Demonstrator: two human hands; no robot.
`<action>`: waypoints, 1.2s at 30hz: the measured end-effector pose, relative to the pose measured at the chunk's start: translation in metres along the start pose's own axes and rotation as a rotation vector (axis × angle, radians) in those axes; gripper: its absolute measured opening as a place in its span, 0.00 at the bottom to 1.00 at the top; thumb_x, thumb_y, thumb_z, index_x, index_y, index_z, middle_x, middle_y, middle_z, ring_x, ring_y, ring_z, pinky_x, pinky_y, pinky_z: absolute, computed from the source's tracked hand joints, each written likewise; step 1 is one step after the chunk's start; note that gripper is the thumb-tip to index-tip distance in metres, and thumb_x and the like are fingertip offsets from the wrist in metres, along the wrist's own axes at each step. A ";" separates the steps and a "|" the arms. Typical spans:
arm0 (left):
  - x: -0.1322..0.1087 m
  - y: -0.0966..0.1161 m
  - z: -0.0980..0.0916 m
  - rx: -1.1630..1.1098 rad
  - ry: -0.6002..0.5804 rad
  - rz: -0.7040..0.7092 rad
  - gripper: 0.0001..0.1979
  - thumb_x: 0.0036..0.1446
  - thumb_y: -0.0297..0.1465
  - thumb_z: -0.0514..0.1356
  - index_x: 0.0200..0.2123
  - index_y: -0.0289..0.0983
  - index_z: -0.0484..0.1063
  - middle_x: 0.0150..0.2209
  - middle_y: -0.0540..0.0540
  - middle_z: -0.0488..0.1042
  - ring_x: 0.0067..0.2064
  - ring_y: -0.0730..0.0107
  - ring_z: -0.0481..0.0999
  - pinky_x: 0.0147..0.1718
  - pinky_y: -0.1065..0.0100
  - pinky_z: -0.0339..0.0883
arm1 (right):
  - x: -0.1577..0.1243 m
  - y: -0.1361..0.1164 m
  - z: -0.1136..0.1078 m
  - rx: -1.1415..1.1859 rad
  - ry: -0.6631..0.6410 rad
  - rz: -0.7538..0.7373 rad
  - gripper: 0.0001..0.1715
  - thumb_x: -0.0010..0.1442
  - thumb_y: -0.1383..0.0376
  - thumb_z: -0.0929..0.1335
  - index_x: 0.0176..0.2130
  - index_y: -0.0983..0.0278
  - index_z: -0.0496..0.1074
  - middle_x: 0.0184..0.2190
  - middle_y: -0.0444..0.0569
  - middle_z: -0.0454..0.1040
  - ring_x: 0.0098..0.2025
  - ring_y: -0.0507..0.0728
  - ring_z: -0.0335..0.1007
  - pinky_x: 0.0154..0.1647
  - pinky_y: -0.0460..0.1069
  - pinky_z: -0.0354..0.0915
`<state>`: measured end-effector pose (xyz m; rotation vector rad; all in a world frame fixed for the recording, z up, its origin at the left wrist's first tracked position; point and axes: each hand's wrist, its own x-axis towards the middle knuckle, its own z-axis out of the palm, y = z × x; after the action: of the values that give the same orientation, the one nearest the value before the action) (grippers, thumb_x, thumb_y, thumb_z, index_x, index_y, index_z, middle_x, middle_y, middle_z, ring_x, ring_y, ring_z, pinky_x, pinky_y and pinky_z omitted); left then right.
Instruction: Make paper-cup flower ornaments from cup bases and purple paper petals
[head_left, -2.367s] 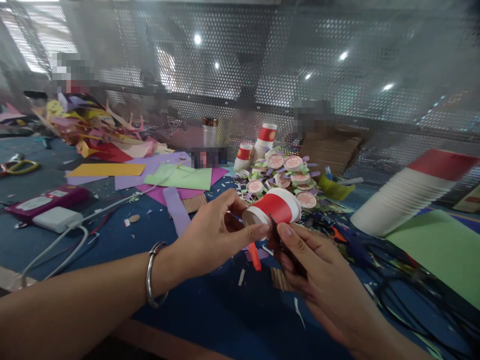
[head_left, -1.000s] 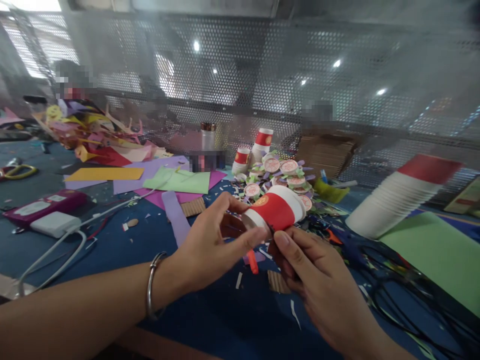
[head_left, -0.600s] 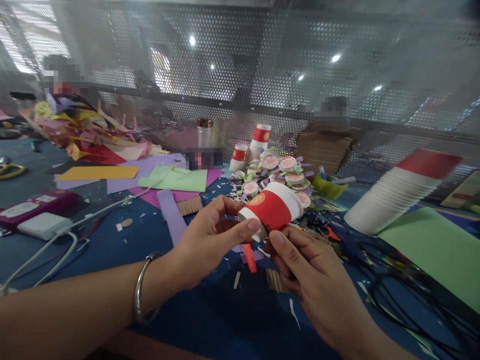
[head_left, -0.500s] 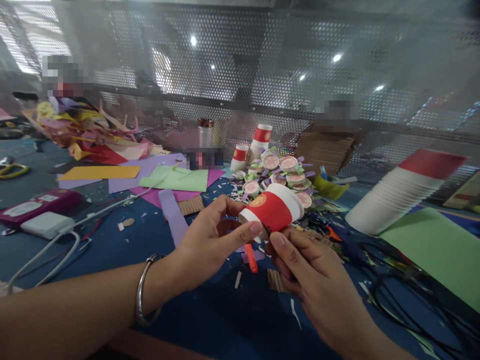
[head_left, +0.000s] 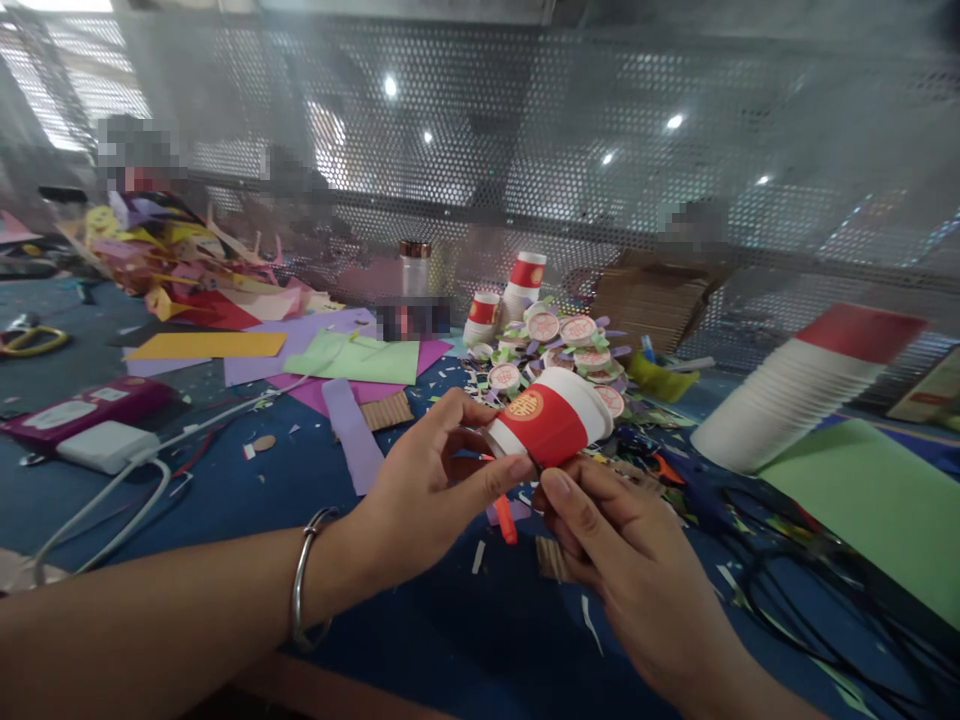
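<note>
A white paper cup with a red band and a gold emblem [head_left: 561, 422] lies tilted between my hands, its rim toward the right. My left hand [head_left: 420, 490] has its thumb and fingers closed round the base end. My right hand [head_left: 619, 540] pinches at the cup's lower side, where a small dark bit shows between thumb and fingers; what it is I cannot make out. Just below the cup, an orange-red marker-like piece [head_left: 506, 520] rests on the blue table [head_left: 450, 640].
Behind the cup is a pile of round printed pieces [head_left: 544, 325], with small cup stacks [head_left: 523, 280] beyond. A tall leaning cup stack [head_left: 795, 390] and black cables [head_left: 795, 600] are at right. Coloured paper [head_left: 352, 357], a purple box [head_left: 97, 405] and yellow-handled scissors [head_left: 37, 341] are at left.
The cup has turned slightly, so more of its gold emblem shows. My left hand has shifted a little to the right. My right hand has hardly moved.
</note>
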<state>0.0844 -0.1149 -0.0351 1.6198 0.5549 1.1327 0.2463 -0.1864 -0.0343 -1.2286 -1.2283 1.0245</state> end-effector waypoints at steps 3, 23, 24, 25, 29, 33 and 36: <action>-0.001 0.003 0.000 0.051 -0.003 0.012 0.12 0.59 0.34 0.66 0.41 0.37 0.67 0.39 0.47 0.75 0.40 0.71 0.76 0.38 0.71 0.74 | -0.001 0.002 0.000 -0.014 0.002 0.007 0.25 0.62 0.47 0.70 0.26 0.63 0.66 0.19 0.38 0.56 0.20 0.47 0.48 0.17 0.42 0.47; -0.003 -0.003 0.004 0.040 0.039 0.060 0.15 0.58 0.33 0.66 0.45 0.38 0.65 0.44 0.43 0.75 0.45 0.65 0.77 0.42 0.64 0.75 | 0.001 0.003 0.002 -0.048 0.063 -0.012 0.24 0.62 0.48 0.70 0.26 0.62 0.67 0.19 0.38 0.57 0.20 0.47 0.49 0.16 0.43 0.46; -0.003 -0.002 0.004 0.022 0.041 0.068 0.15 0.58 0.33 0.66 0.45 0.38 0.65 0.44 0.43 0.75 0.45 0.66 0.77 0.43 0.64 0.75 | 0.001 0.003 0.002 -0.033 0.062 0.002 0.24 0.62 0.47 0.70 0.26 0.62 0.67 0.19 0.38 0.56 0.20 0.47 0.48 0.16 0.43 0.45; -0.002 -0.002 0.004 0.005 0.043 0.070 0.16 0.58 0.32 0.66 0.45 0.38 0.65 0.45 0.43 0.75 0.45 0.66 0.77 0.44 0.63 0.75 | 0.002 0.002 0.003 -0.019 0.059 0.015 0.24 0.61 0.47 0.71 0.27 0.62 0.68 0.19 0.38 0.56 0.20 0.47 0.48 0.16 0.43 0.45; -0.001 0.000 0.004 -0.014 0.058 0.051 0.17 0.57 0.33 0.67 0.45 0.37 0.65 0.45 0.42 0.76 0.45 0.64 0.79 0.44 0.61 0.76 | 0.001 0.000 0.004 0.029 0.043 0.043 0.25 0.59 0.45 0.71 0.28 0.62 0.68 0.19 0.38 0.55 0.20 0.48 0.48 0.16 0.43 0.45; -0.001 0.002 0.004 -0.013 0.084 0.021 0.19 0.56 0.34 0.67 0.46 0.38 0.64 0.46 0.41 0.75 0.46 0.63 0.78 0.44 0.61 0.76 | 0.001 0.000 0.003 0.059 0.037 0.057 0.24 0.59 0.46 0.72 0.28 0.62 0.68 0.19 0.38 0.55 0.21 0.48 0.49 0.16 0.43 0.46; 0.000 0.002 0.004 -0.011 0.090 0.019 0.19 0.56 0.35 0.68 0.46 0.38 0.64 0.45 0.42 0.76 0.46 0.63 0.78 0.41 0.63 0.77 | 0.001 0.001 0.002 0.086 0.009 0.054 0.23 0.60 0.47 0.72 0.29 0.62 0.69 0.19 0.37 0.53 0.21 0.47 0.47 0.17 0.42 0.46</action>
<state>0.0870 -0.1177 -0.0336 1.5735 0.5922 1.2251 0.2445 -0.1846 -0.0352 -1.2038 -1.1378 1.0990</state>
